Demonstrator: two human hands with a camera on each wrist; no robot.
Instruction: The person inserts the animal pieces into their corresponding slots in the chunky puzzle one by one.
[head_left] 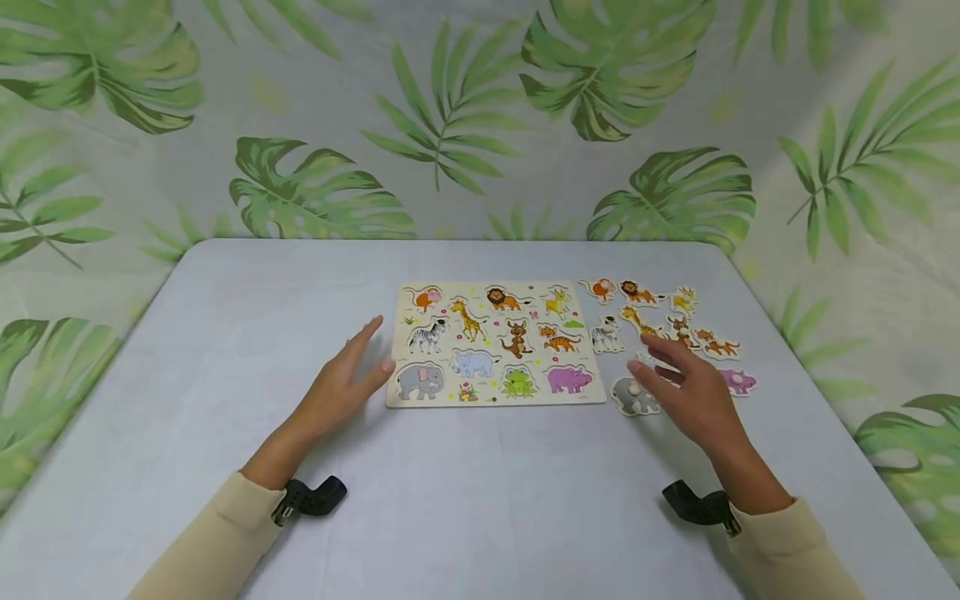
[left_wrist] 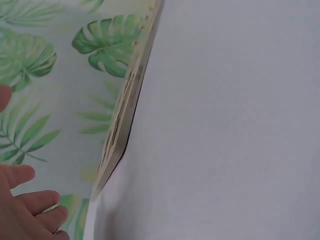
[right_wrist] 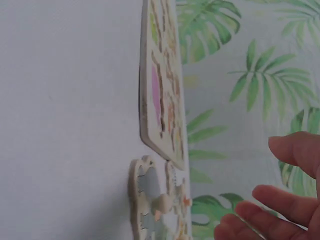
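Note:
A wooden animal puzzle board (head_left: 450, 400) lies flat on the table, its hollows printed with animals. My left hand (head_left: 341, 387) is held by the board's left edge, fingers spread, holding nothing. To the board's right lie several loose animal pieces, among them an elephant piece (head_left: 628, 398), a zebra piece (head_left: 606, 335) and a lion piece (head_left: 640, 292). My right hand (head_left: 697, 400) hovers over these pieces with thumb and fingers apart and partly covers some. In the right wrist view the elephant piece (right_wrist: 148, 182) shows a knob, apart from the fingers (right_wrist: 285, 205).
The white table (head_left: 480, 500) reaches around the board on all sides. Behind it hangs a leaf-patterned cloth (head_left: 480, 208). A black wrist mount (head_left: 315, 497) sticks out from the left sleeve, and another (head_left: 697, 505) from the right sleeve.

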